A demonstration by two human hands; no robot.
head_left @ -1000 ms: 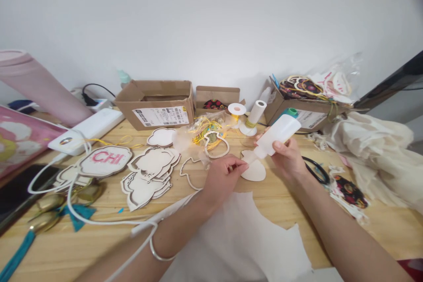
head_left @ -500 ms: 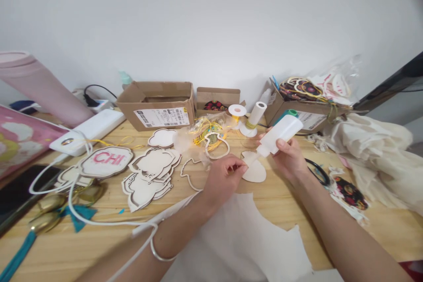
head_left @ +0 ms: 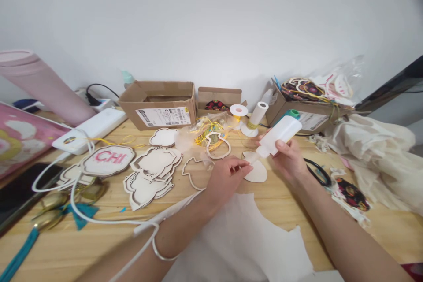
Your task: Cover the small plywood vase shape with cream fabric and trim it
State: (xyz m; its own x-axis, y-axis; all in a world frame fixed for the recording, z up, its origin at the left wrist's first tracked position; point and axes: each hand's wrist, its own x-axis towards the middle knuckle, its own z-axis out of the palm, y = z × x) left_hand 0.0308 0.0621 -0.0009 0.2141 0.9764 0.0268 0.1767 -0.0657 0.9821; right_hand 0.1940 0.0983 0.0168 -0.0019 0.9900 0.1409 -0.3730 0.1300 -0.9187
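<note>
My right hand (head_left: pixel 289 158) is wrapped round a white squeeze bottle (head_left: pixel 280 134), tilted with its nozzle pointing down and left. Under the nozzle lies a flat cream gourd-shaped piece (head_left: pixel 257 173) on the wooden table. My left hand (head_left: pixel 229 174) has its thumb and forefinger pinched together at the left edge of this piece, close to the nozzle tip. Whatever is between those fingertips is hidden. Just beyond my left hand lie a thin gourd-shaped frame (head_left: pixel 219 152) and a second thin outline frame (head_left: pixel 188 175). Cream fabric (head_left: pixel 244 233) spreads below my wrists.
Left stand stacked cream cut-outs (head_left: pixel 153 163), a "CHI" plaque (head_left: pixel 109 160), a white cable (head_left: pixel 109 220) and a white power bank (head_left: pixel 89 132). Cardboard boxes (head_left: pixel 165 116) and thread spools (head_left: pixel 257 116) line the wall. Crumpled cloth (head_left: pixel 373 150) lies right.
The bottle has tilted slightly and stays over the gourd-shaped piece. My left fingertips have shifted a little right across the piece's edge. The view has drifted slightly.
</note>
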